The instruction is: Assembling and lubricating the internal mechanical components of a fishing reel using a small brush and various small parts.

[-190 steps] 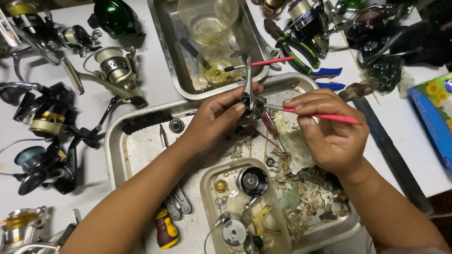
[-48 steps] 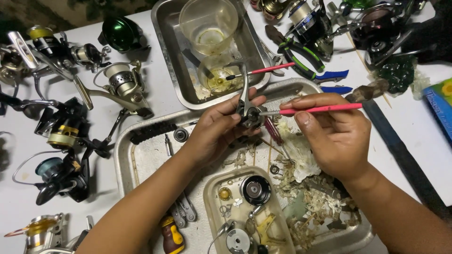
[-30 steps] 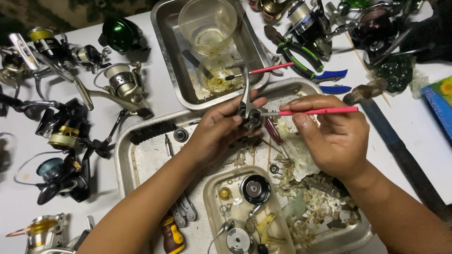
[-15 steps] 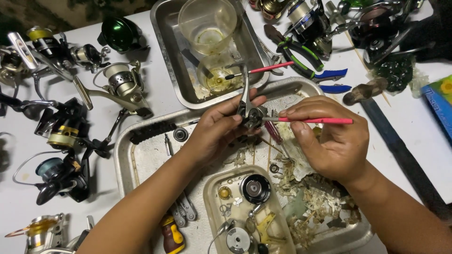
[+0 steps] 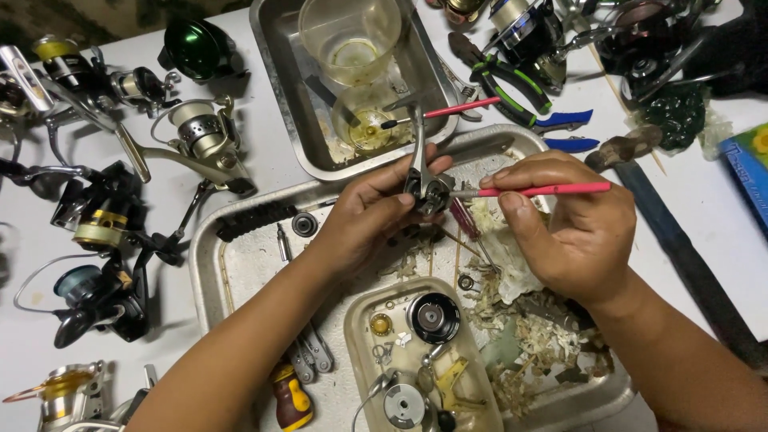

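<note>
Head view: the left hand grips a small dark fishing-reel part with a thin metal arm rising from it, fingers closed around it above the large metal tray. The right hand pinches a pink-handled brush between thumb and fingers, held level, its tip touching the reel part.

The large tray holds a black ribbed bar, a small dark ring, a short metal pin and, on its right side, a heap of torn paper scraps and debris. Inside it sits a smaller clear oval tub with a black round spool, a brass washer, a silver gear and small loose pieces. A second metal tray above it carries a clear plastic cup, a small glass dish of yellowish fluid and another pink brush resting on its rim.

The trays lie close together, the upper one just beside the large one's top edge. To the left, the white surface is crowded with whole spinning reels; green-handled pliers and more reels lie at the upper right. Pliers and a yellow-handled tool lie at the large tray's lower edge beside the left forearm.
</note>
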